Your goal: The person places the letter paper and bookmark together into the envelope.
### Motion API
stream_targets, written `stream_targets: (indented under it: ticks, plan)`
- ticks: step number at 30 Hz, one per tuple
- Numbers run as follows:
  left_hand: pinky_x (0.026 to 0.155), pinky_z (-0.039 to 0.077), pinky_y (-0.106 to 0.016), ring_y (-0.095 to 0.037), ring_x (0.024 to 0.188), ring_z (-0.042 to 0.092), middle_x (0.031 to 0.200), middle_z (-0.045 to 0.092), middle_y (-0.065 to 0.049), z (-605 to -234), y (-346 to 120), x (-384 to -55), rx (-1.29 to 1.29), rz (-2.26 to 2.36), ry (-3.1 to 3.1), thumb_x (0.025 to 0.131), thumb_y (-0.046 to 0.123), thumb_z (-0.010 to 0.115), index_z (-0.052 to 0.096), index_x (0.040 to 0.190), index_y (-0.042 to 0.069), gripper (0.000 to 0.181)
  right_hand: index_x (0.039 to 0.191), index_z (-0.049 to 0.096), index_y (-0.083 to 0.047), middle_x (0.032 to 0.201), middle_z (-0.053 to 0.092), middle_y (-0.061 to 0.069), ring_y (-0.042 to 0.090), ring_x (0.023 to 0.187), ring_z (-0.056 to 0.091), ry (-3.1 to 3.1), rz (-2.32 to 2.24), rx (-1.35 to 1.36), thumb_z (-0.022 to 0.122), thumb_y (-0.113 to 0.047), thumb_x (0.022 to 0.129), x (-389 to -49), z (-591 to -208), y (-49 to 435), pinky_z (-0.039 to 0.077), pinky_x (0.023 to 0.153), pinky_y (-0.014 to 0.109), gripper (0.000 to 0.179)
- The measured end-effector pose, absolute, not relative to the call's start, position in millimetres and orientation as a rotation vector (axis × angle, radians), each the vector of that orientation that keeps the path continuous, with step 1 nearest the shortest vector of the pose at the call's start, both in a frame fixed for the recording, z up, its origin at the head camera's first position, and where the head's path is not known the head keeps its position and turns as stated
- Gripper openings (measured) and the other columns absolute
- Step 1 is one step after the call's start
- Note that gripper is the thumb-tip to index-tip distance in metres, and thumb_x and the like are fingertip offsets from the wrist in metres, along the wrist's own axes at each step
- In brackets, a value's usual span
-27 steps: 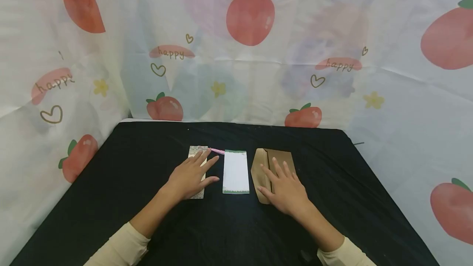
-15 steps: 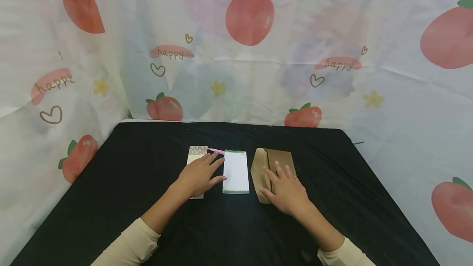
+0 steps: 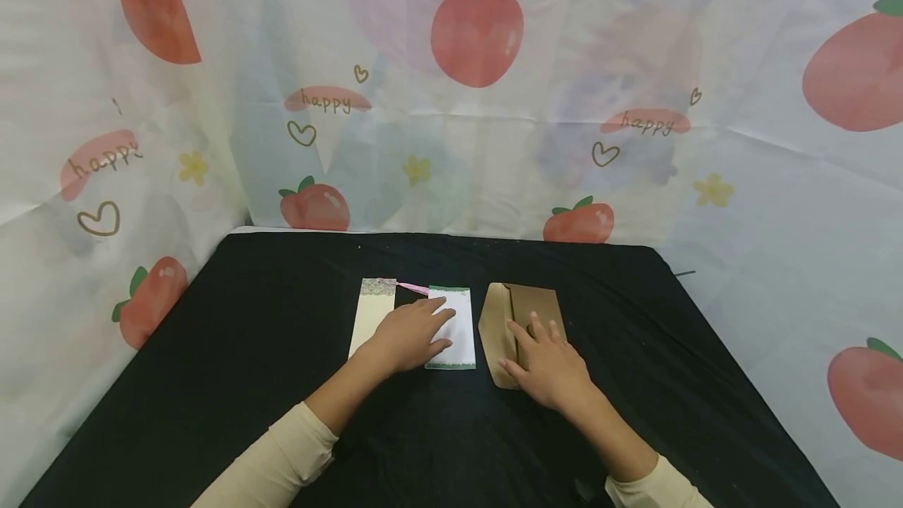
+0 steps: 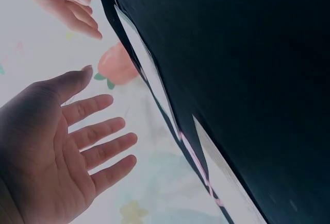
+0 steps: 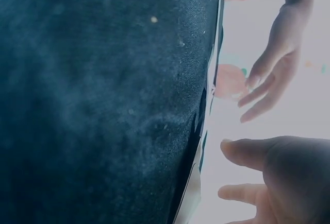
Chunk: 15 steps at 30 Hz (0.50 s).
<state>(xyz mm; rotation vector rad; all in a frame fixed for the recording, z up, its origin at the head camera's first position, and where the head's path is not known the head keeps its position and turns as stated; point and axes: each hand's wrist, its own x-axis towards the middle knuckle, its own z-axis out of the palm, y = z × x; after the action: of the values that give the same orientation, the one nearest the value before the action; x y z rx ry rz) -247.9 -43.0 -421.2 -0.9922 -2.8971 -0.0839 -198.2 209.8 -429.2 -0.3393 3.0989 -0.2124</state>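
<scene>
So there's a tidy row of three paper things on a black cloth (image 3: 437, 445), all lying flat, I guess so each one can be seen and got at on its own. On the person's left there's a cream card (image 3: 374, 308) with a patterned band across its far end, and the near end is covered by the left forearm (image 3: 346, 394). A pink ribbon (image 3: 412, 287) runs from the top of that card across to the top corner of the white sheet (image 3: 462, 347), which sits in the middle with its narrow green borders at the far and near edges. Then on the right it's a brown envelope (image 3: 536, 299), turned so its opened flap (image 3: 495, 339) points toward the sheet, which leaves the fold line in plain sight.

Neither hand has hold of anything. The left hand (image 3: 407, 333) is wide open, palm down over the white sheet, fingers loosely spread. The right hand (image 3: 546, 363) hangs over the envelope the same way, fingers apart and relaxed. Both wrist views show air between the palms and the paper, so nothing's being pinned or gripped, more like each palm is just held above its own item. The right wrist view is pretty washed out though, so I wouldn't swear every right fingertip is off the envelope
</scene>
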Motion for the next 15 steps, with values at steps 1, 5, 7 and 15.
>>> stream_targets:
  ticks: [1, 5, 7, 15]
  plan:
    - [0.108, 0.044, -0.046, -0.028, 0.139, 0.049, 0.153, 0.051, -0.01, -421.7, -39.6, -248.5, -1.002, -0.076, -2.896, 0.103, 0.039, 0.064, 0.059, 0.146, 0.015, 0.049, 0.157, 0.046, -0.016, 0.16, 0.034, 0.029, 0.056, 0.144, 0.029, 3.097, -0.213, -0.339, 0.067, -0.045, 0.099, -198.4, -429.3, 209.6, 0.037, 0.103, 0.071, 0.067]
    - [0.106, 0.046, -0.042, -0.026, 0.139, 0.05, 0.153, 0.051, -0.009, -422.2, -25.1, -250.4, -1.044, -0.032, -2.876, 0.102, 0.038, 0.065, 0.061, 0.144, 0.015, 0.047, 0.157, 0.046, -0.015, 0.159, 0.034, 0.03, 0.057, 0.143, 0.029, 3.09, -0.222, -0.334, 0.067, -0.044, 0.099, -198.8, -429.4, 209.3, 0.037, 0.103, 0.071, 0.067]
    - [0.106, 0.047, -0.041, -0.025, 0.138, 0.05, 0.153, 0.051, -0.008, -421.7, -17.9, -250.7, -1.057, -0.002, -2.877, 0.102, 0.038, 0.066, 0.061, 0.144, 0.016, 0.047, 0.157, 0.046, -0.015, 0.159, 0.034, 0.03, 0.057, 0.143, 0.03, 3.09, -0.222, -0.335, 0.067, -0.045, 0.099, -198.6, -429.1, 209.6, 0.038, 0.102, 0.071, 0.067]
    - [0.109, 0.043, -0.037, -0.02, 0.139, 0.049, 0.154, 0.051, -0.004, -424.2, 7.6, -256.8, -1.069, 0.131, -2.906, 0.101, 0.04, 0.066, 0.064, 0.142, 0.017, 0.047, 0.157, 0.046, -0.014, 0.159, 0.033, 0.03, 0.057, 0.143, 0.03, 3.087, -0.217, -0.33, 0.065, -0.045, 0.1, -198.8, -428.9, 212.1, 0.04, 0.1, 0.071, 0.068]
